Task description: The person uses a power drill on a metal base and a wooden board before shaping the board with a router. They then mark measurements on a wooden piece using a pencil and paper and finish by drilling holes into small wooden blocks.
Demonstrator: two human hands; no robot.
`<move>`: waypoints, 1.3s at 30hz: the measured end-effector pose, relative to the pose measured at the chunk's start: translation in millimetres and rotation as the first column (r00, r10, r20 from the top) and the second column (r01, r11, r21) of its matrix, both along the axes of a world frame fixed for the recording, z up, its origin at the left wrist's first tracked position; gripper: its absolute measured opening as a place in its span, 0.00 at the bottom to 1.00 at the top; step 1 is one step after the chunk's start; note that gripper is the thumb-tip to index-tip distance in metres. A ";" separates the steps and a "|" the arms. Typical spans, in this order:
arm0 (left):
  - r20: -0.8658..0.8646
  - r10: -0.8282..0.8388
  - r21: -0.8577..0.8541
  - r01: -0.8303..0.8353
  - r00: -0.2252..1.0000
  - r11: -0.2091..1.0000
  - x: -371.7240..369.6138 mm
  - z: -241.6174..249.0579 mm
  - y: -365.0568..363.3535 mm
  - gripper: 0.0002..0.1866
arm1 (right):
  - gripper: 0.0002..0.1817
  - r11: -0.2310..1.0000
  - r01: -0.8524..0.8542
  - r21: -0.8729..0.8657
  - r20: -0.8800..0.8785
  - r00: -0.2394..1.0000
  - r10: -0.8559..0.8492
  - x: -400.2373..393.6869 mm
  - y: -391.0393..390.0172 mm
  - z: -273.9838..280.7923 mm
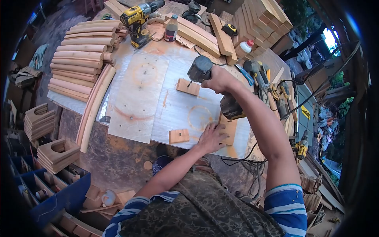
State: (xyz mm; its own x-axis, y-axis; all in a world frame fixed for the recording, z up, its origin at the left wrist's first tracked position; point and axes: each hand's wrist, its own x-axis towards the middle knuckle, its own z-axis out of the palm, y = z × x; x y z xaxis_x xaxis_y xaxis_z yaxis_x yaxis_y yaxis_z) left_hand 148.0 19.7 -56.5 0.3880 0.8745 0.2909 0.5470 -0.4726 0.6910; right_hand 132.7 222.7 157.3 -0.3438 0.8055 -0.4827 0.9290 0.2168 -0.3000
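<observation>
Hands first: our right hand [218, 80] grips the drill [205, 73], bit angled down-left onto the small wood block [188, 87] just left of it. Our left hand [212, 137] lies open, flat on another block [229, 131] nearer us, on the bench [118, 158]; right arm stretched forward.

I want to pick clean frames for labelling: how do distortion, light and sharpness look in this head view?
Head view: strong fisheye, black vignette at the corners, straight edges bowed; blown-out daylight at the upper right; even soft light on the plywood sheet, no harsh shadows; right hand on the drill and left hand look sharp.
</observation>
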 end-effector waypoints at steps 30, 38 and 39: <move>0.114 0.041 0.087 -0.051 0.993 0.995 24.1 1.3 8.3 0.07 | 0.26 0.383 0.923 0.024 -0.947 0.144 -0.288 246.6 -370.2 -8.0; 0.093 0.194 0.144 -0.205 0.977 0.968 46.1 13.2 -13.2 0.05 | 0.09 -0.222 0.950 0.221 -0.975 0.216 -0.051 404.3 -391.7 -56.1; 0.118 0.230 0.145 -0.246 0.966 0.958 49.6 10.6 -14.8 0.05 | 0.08 -0.299 0.920 0.252 -0.967 0.251 -0.044 422.4 -394.7 -59.3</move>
